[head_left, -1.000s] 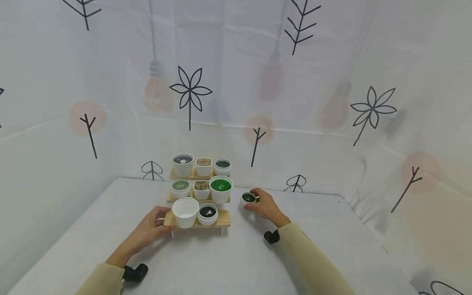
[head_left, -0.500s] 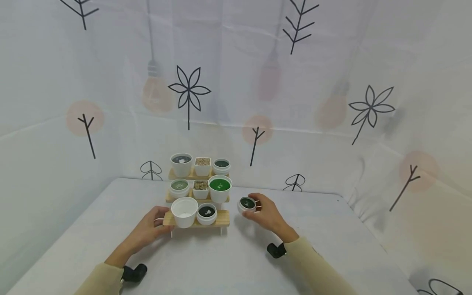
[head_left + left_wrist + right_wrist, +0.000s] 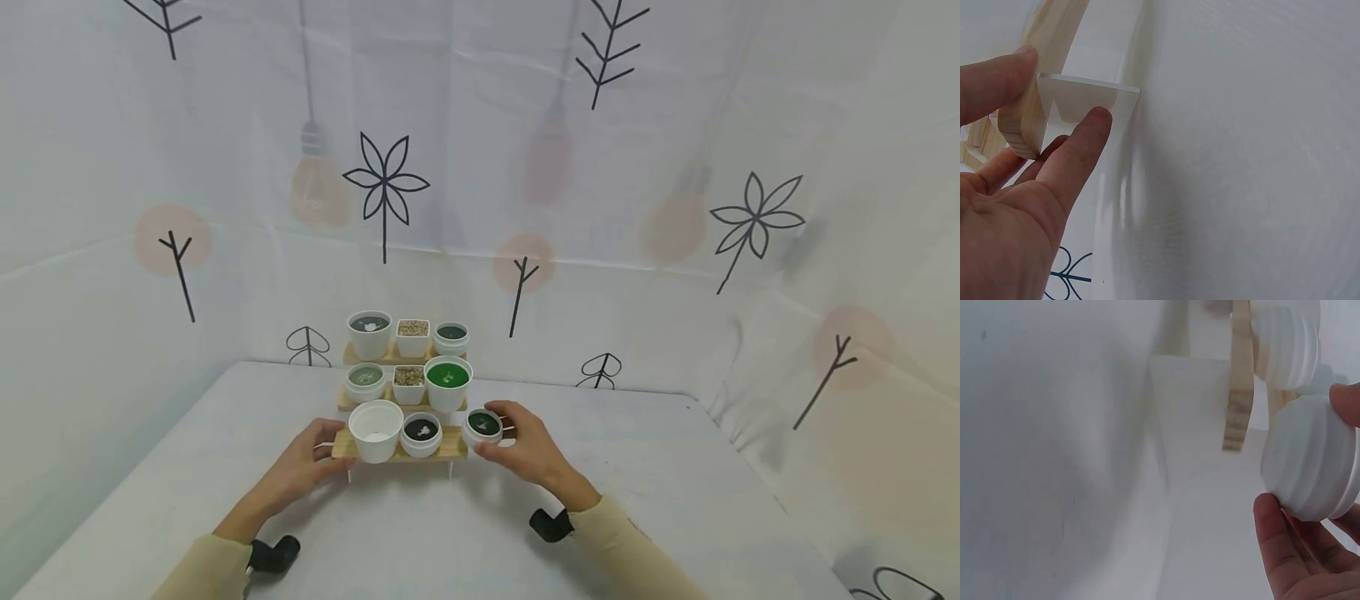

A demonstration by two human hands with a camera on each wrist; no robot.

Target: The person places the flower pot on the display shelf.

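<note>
My right hand (image 3: 528,450) pinches a small ribbed white pot (image 3: 481,425) with a dark green top between thumb and fingers. In the right wrist view this ribbed pot (image 3: 1310,459) is just off the end of the front wooden board (image 3: 1240,394). At the left, my left hand (image 3: 298,467) grips the other end of that front board (image 3: 454,444) of a three-step stand. The left wrist view shows the thumb on the board (image 3: 1054,37) and a finger against its clear leg plate (image 3: 1085,94). A plain white cup (image 3: 377,446) and a black-topped pot (image 3: 422,442) stand on the front board.
The middle step carries a pale green pot (image 3: 366,385), a square pot of grains (image 3: 408,385) and a bright green pot (image 3: 447,387). Behind them, on the back step, are a grey-topped pot (image 3: 369,337), another square pot (image 3: 413,338) and a dark green pot (image 3: 451,337).
My right hand has carried the small white pot from the right of the stand toward me and leftward, to the right end of the front board. My left hand stays on the stand.
</note>
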